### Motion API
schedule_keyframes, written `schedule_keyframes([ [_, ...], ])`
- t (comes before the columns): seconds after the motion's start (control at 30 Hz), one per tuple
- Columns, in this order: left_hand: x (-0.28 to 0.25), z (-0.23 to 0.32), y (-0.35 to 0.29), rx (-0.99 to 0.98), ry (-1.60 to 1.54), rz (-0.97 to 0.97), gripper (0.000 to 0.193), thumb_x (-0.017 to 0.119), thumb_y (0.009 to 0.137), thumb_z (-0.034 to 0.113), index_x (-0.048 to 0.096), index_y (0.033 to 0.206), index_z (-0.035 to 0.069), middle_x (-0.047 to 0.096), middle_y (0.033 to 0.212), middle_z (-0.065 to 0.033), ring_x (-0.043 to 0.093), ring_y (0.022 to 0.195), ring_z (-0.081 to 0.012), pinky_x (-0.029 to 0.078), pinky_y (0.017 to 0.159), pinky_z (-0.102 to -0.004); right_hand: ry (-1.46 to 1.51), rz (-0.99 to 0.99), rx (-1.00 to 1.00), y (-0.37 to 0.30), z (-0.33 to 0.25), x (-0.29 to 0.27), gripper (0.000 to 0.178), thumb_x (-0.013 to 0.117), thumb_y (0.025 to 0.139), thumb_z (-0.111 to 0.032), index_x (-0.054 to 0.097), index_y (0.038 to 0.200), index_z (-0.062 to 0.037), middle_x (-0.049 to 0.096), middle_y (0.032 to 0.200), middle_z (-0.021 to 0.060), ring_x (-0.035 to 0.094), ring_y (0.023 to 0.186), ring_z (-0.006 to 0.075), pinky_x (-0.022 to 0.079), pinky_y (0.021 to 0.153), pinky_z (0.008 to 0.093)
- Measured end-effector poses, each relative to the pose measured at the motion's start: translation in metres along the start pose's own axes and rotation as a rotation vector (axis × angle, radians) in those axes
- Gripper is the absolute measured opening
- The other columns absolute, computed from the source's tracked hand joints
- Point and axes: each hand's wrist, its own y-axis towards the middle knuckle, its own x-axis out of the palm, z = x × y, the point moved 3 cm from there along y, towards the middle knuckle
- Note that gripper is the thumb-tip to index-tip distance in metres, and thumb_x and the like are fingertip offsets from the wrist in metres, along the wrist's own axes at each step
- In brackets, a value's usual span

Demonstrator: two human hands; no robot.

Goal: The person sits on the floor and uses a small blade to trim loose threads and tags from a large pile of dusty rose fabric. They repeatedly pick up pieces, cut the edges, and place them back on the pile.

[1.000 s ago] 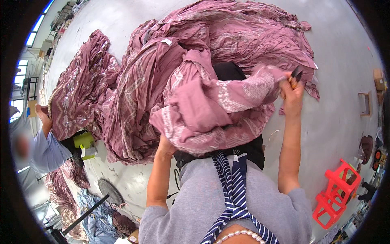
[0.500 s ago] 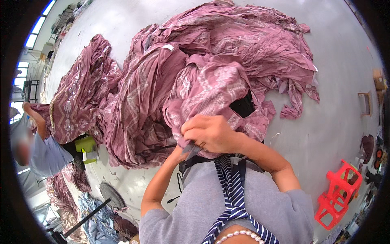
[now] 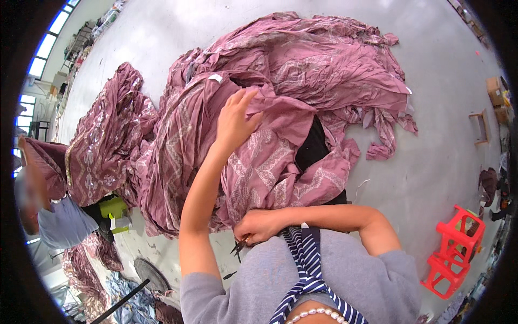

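Observation:
A large heap of mauve-pink patterned fabric [image 3: 324,65] lies in front of me, its folds running up close to my body. My left hand [image 3: 236,120] stretches out over the middle of the heap, fingers spread, and seems to rest on the cloth. Close to my waist, my right hand [image 3: 256,227] is closed, at the near edge of the fabric. Dark pointed blades, like small scissors [image 3: 237,247], stick out below its fingers; the handles are hidden in the grip. A black patch [image 3: 313,148] shows through an opening in the cloth to the right.
On the left, another person in a light blue shirt [image 3: 65,221] stands by the fabric's far-left part. Red plastic stools [image 3: 456,251] are at the lower right. A round dark base [image 3: 152,274] and a black pole [image 3: 121,302] stand lower left, near more piled cloth [image 3: 129,297].
Both hands were together at the near edge of the cloth, by a grey strip. My left hand has moved forward and opened over the heap; my right has drawn down toward my body.

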Motion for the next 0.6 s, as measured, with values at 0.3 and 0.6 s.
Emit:
schedule_keyframes([
  [0.3, 0.027, 0.009, 0.017, 0.271, -0.011, 0.137, 0.011, 0.061, 0.065, 0.0, 0.065, 0.072, 0.009, 0.064, 0.084, -0.0045, 0.061, 0.086, -0.0263, 0.05, 0.074, -0.0368, -0.198, 0.414, -0.002, -0.045, -0.042, -0.058, 0.025, 0.066, 0.071, -0.008, 0.061, 0.095, -0.0073, 0.064, 0.087, 0.01, 0.064, 0.08, 0.0293, 0.05, 0.068, 0.0378],
  [0.6, -0.004, 0.044, -0.069, 0.472, -0.132, 0.115, 0.013, 0.06, 0.068, 0.004, 0.061, 0.08, 0.004, 0.061, 0.096, -0.0111, 0.062, 0.101, -0.0288, 0.054, 0.075, -0.0353, -0.682, 0.969, 0.292, -0.088, -0.053, -0.209, 0.032, 0.067, 0.075, -0.001, 0.062, 0.106, -0.0059, 0.061, 0.116, 0.0085, 0.062, 0.079, 0.0168, 0.049, 0.067, 0.0262],
])
